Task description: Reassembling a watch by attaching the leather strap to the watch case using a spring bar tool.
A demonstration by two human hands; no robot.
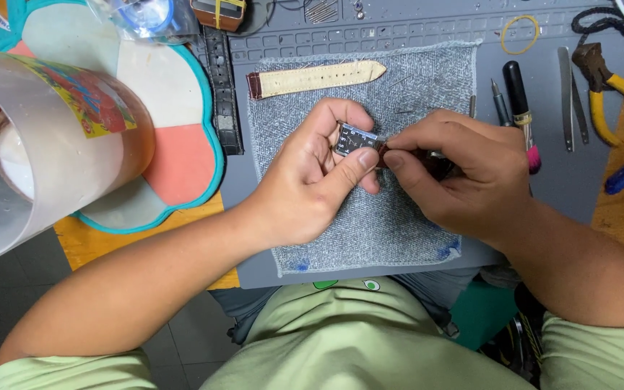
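Clear plastic jar (52, 137) stands left; both hands (312, 184) (464, 173) pinch a rectangular watch (356, 139).

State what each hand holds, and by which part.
The left hand pinches a small rectangular watch case by its edges; the right hand grips the dark strap attached at the case's end.

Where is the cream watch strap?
In the head view, the cream watch strap lies along the top edge of the grey cloth, just above the left hand.

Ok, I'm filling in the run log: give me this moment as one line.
left hand: holds rectangular watch case | right hand: pinches brown strap end at case | under: grey cloth | nearby: cream strap
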